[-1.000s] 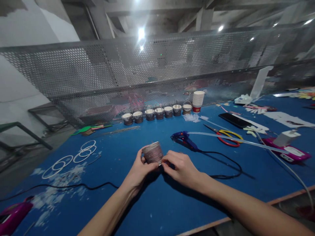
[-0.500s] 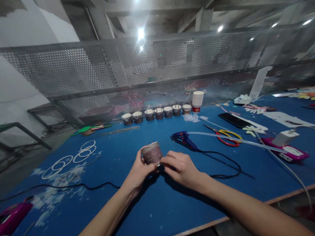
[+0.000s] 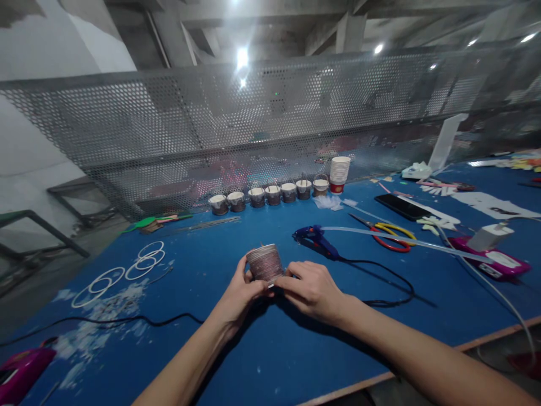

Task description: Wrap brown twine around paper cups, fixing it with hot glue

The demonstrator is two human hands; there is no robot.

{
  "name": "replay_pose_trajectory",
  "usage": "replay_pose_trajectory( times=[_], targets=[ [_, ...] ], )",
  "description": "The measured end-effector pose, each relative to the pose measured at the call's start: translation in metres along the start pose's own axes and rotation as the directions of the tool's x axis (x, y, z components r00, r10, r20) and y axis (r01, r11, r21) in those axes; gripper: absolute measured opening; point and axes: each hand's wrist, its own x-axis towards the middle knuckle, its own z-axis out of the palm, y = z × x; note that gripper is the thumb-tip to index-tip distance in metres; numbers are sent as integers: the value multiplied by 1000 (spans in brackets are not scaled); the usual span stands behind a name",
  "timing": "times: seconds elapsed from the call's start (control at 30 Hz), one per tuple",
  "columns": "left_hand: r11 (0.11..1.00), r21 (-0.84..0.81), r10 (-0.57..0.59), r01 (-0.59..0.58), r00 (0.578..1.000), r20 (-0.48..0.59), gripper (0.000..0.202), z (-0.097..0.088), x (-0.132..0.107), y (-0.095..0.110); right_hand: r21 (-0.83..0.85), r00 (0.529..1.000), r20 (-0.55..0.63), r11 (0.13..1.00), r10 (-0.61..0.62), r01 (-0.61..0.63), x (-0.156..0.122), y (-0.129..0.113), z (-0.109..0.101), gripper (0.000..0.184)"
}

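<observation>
Above the near middle of the table, a small cup [image 3: 265,264] wound with rows of brownish-grey cord is tilted in my grasp. Fingers of my left hand [image 3: 244,287] wrap round its left side, the thumb lying along its lower edge. My right hand [image 3: 308,285] is closed, its thumb and fingers pinched at the cup's lower right edge; whether a cord end lies between them is hidden. A blue glue gun [image 3: 316,239] with a long clear glue stick lies just beyond my right hand.
Several cord-wrapped cups [image 3: 273,195] line the back, beside stacked paper cups [image 3: 339,173]. Scissors [image 3: 391,234], a phone [image 3: 401,207] and a magenta device [image 3: 490,259] lie right. White rings [image 3: 146,261] lie left. Black cables cross the table [image 3: 236,366]; perforated metal panels [image 3: 270,113] stand behind.
The cup has shifted slightly right and turned a little more upright in my left hand. My right fingers have closed in against its lower edge.
</observation>
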Motion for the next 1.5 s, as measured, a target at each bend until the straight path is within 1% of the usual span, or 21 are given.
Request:
replay_pose_trajectory(
  times=[0.1, 0.2, 0.43, 0.5, 0.57, 0.63, 0.7, 0.83, 0.93, 1.0, 1.17, 1.27, 1.37, 1.5],
  targets=[
    [1000, -8, -4, 4, 1000, 2, 92, 0, 0, 0, 2, 1000, 5, 1000, 6, -6, -1, 0, -1, 24],
    [1000, 24, 6, -6, 1000, 6, 93, 0, 0, -1, 3, 1000, 1, 1000, 0, 0, -1, -1, -1, 23],
    [999, 9, 46, -46, 999, -9, 80, -1, 1, -2, 51, 998, -55, 999, 0, 3, 1, 1, -3, 25],
    [997, 7, 81, -80, 997, -14, 82, -2, 3, -2, 118, 996, -88, 993, 35, -25, 1, 1, -5, 24],
    [991, 0, 134, -134, 990, -38, 87, -3, 5, -3, 212, 989, -114, 975, 97, -71, 2, 1, -6, 22],
    [981, -5, 193, -194, 979, -69, 93, -4, 7, -4, 284, 983, -112, 953, 143, -106, 2, 0, -8, 20],
    [972, -10, 234, -236, 968, -91, 95, -5, 9, -4, 310, 985, -98, 945, 143, -107, 2, -2, -9, 18],
    [967, -14, 250, -253, 963, -103, 98, -8, 12, -3, 301, 996, -80, 954, 42, -16, 1, -7, -11, 17],
    [962, -17, 268, -271, 956, -119, 98, -9, 12, 0, 261, 998, -22, 963, -55, 59, 0, -11, -15, 17],
    [959, -21, 278, -283, 953, -120, 97, -9, 11, 0, 217, 995, 24, 972, -97, 90, -1, -15, -18, 16],
    [953, -31, 297, -302, 949, -107, 101, -10, 11, 0, 138, 982, 103, 980, -160, 145, -9, -26, -24, 16],
    [952, -32, 298, -303, 948, -107, 100, -10, 9, 1, 121, 980, 123, 982, -159, 144, -16, -33, -25, 17],
    [954, -30, 293, -298, 949, -112, 97, -11, 9, 3, 94, 990, 83, 990, -114, 107, -20, -34, -30, 19],
    [946, -57, 309, -318, 942, -129, 98, -15, 12, 5, 82, 997, -59, 995, -48, 53, -22, -20, -44, 20]
  ],
)
